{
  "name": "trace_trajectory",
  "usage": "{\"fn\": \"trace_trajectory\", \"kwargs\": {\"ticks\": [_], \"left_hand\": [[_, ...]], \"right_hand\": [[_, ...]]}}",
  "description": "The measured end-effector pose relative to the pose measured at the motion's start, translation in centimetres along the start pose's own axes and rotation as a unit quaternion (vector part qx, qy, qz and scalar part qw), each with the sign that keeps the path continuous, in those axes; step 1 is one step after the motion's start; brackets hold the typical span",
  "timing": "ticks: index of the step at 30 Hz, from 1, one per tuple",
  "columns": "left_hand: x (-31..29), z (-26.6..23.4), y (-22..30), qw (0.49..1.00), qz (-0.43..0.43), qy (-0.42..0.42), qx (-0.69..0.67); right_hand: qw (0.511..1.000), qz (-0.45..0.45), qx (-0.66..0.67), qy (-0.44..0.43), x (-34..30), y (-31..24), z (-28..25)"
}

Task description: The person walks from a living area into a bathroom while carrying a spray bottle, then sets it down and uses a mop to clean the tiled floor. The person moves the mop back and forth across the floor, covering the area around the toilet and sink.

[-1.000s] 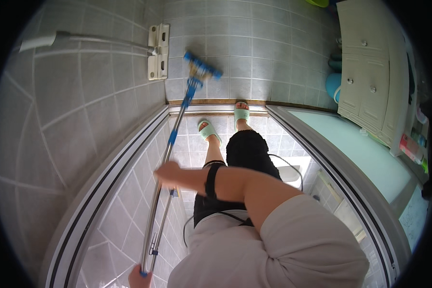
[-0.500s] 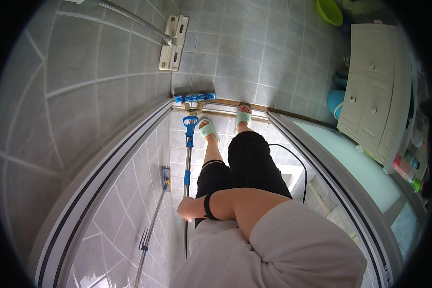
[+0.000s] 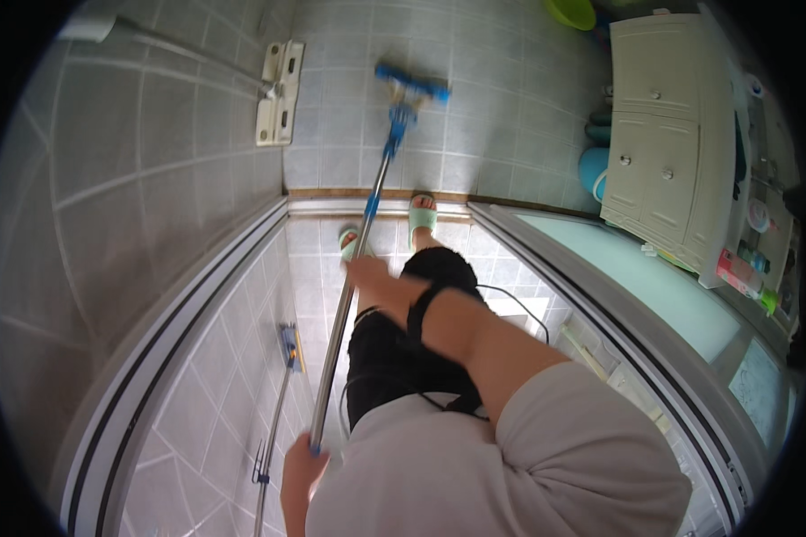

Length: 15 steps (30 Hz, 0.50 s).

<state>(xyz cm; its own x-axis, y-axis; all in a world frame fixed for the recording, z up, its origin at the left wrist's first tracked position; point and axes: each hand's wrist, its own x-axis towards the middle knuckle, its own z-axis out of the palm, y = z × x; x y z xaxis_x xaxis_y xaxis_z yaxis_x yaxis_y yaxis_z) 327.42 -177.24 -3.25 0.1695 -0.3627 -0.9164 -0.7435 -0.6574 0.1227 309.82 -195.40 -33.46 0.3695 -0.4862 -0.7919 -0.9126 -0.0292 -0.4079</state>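
Note:
A sponge mop with a blue head reaches out over the grey tiled floor beyond the door sill; the head is blurred by motion. Its metal pole slants back toward me, with blue joints along it. Around the middle of the pole, above my feet, my right hand is closed. Down at the pole's near end my left hand is wrapped round it, next to my shirt. A black band sits on my right forearm. My feet, in light green slippers, stand near the sill.
A metal door frame runs up the left, and a glass door stands at the right. Beyond it is a white cabinet beside a blue bucket. Another long-handled mop leans on the left tiled wall; a white flat mop is farther ahead.
The mop head has moved from the sill out onto the far floor, and its pole now slants. My right hand has moved forward. My left hand has come into view on the pole's end.

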Motion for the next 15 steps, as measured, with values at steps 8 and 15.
{"fn": "trace_trajectory", "kwargs": {"ticks": [8,15], "left_hand": [[-12.7,-3.8,-13.7,0.972,-0.170,-0.080,0.145],[6.3,-2.2,2.8,0.979,-0.005,-0.026,0.203]], "right_hand": [[0.900,-0.350,0.068,-0.251,-7.1,-5.6,2.6],[0.604,0.394,0.327,0.610,-10.9,27.6,-28.7]]}}
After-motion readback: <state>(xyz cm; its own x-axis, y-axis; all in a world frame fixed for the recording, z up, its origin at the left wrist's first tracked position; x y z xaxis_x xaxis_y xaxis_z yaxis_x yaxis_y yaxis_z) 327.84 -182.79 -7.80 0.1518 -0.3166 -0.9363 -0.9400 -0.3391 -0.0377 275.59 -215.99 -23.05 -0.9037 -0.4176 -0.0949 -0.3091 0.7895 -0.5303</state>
